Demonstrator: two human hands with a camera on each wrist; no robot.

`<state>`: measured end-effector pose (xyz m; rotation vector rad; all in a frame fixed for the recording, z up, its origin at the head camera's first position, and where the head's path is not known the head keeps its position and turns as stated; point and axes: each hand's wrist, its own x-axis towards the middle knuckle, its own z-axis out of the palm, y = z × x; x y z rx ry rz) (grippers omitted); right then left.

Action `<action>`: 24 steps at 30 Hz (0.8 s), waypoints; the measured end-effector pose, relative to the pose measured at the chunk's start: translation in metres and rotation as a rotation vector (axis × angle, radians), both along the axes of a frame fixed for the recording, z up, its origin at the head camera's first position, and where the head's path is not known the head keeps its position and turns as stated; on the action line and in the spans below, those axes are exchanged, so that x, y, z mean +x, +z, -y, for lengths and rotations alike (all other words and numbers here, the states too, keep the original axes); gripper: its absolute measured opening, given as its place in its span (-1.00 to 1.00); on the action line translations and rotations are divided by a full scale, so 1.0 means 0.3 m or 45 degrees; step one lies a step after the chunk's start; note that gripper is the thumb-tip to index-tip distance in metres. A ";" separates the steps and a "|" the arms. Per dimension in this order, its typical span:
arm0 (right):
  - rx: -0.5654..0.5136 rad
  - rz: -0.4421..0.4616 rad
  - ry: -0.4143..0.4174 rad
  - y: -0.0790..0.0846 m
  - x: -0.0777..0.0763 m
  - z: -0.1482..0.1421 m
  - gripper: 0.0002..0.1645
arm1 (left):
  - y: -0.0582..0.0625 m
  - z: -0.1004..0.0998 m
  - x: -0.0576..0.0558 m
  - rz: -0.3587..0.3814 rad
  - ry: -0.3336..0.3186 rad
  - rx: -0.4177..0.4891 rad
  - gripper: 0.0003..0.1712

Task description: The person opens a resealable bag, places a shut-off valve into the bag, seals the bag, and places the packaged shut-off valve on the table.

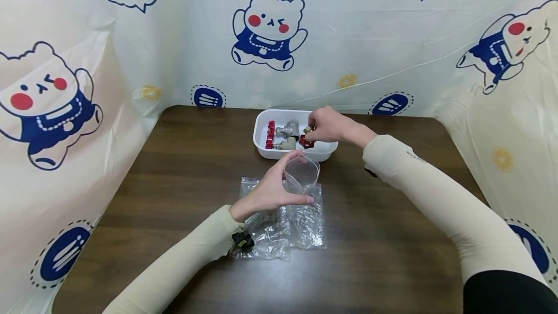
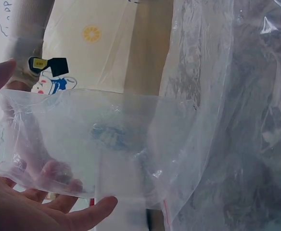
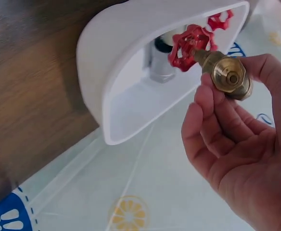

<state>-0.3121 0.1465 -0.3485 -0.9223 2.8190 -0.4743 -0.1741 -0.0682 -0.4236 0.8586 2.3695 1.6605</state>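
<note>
My left hand point(image 1: 270, 188) holds up a clear zip bag point(image 1: 302, 171), its thumb and fingers spread round the widened mouth. Nothing shows inside this bag point(image 2: 126, 125) in the left wrist view. Over the right end of a white tub point(image 1: 258, 142), my right hand point(image 1: 329, 125) grips a brass valve point(image 3: 229, 74) by its body. The valve's red handwheel point(image 3: 191, 48) points toward the tub. Inside the tub, at the left, lie a grey metal valve point(image 1: 289, 130) and a beige-bodied valve point(image 1: 286, 144), both with red handwheels.
Flat clear bags point(image 1: 268, 236) lie on the brown wooden table point(image 1: 174, 197) under my left hand, in front of the tub. A printed curtain point(image 1: 327, 38) with cartoon bears hangs behind and along both sides of the table.
</note>
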 end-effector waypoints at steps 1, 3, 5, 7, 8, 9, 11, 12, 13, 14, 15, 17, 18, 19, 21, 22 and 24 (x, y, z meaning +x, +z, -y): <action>-0.014 -0.010 -0.011 0.008 0.006 0.004 -0.78 | 0.000 0.001 -0.001 0.001 -0.002 0.002 0.22; -0.029 -0.032 -0.039 0.026 0.020 0.010 -0.76 | 0.000 0.002 -0.002 0.001 -0.007 0.009 0.22; -0.039 -0.048 -0.075 0.047 0.037 0.015 -0.75 | 0.002 0.002 -0.002 -0.003 -0.010 0.014 0.22; -0.037 -0.061 -0.111 0.070 0.056 0.020 -0.75 | 0.004 0.003 -0.003 -0.007 -0.011 0.019 0.20; -0.032 -0.071 -0.127 0.082 0.066 0.023 -0.75 | 0.006 0.003 -0.003 -0.009 -0.011 0.020 0.20; -0.031 -0.076 -0.144 0.094 0.077 0.026 -0.74 | 0.008 0.003 -0.003 -0.010 -0.009 0.017 0.20; -0.035 -0.090 -0.176 0.118 0.097 0.033 -0.73 | 0.011 0.005 -0.003 -0.005 0.001 0.010 0.20; -0.040 -0.100 -0.190 0.129 0.107 0.037 -0.72 | 0.013 0.005 -0.003 -0.002 0.008 0.007 0.19; -0.049 -0.104 -0.202 0.139 0.116 0.042 -0.72 | 0.015 0.006 -0.002 0.002 0.015 0.002 0.20; -0.058 -0.110 -0.216 0.149 0.125 0.046 -0.71 | 0.016 0.007 -0.001 0.005 0.019 -0.001 0.19; -0.068 -0.117 -0.230 0.157 0.134 0.049 -0.70 | 0.017 0.008 -0.001 0.009 0.023 -0.005 0.19; -0.077 -0.130 -0.253 0.173 0.151 0.054 -0.69 | 0.017 0.008 -0.001 0.016 0.024 -0.012 0.19; -0.080 -0.133 -0.263 0.179 0.159 0.056 -0.69 | 0.015 0.008 -0.001 0.020 0.024 -0.018 0.19; -0.079 -0.136 -0.272 0.185 0.168 0.057 -0.69 | 0.013 0.007 0.000 0.024 0.021 -0.022 0.19; -0.080 -0.143 -0.284 0.195 0.184 0.057 -0.69 | 0.009 0.006 0.000 0.030 0.014 -0.028 0.20; -0.082 -0.144 -0.286 0.200 0.192 0.057 -0.68 | 0.008 0.005 0.002 0.035 0.013 -0.031 0.20; -0.087 -0.148 -0.284 0.210 0.207 0.057 -0.68 | 0.006 0.005 0.004 0.040 0.017 -0.037 0.20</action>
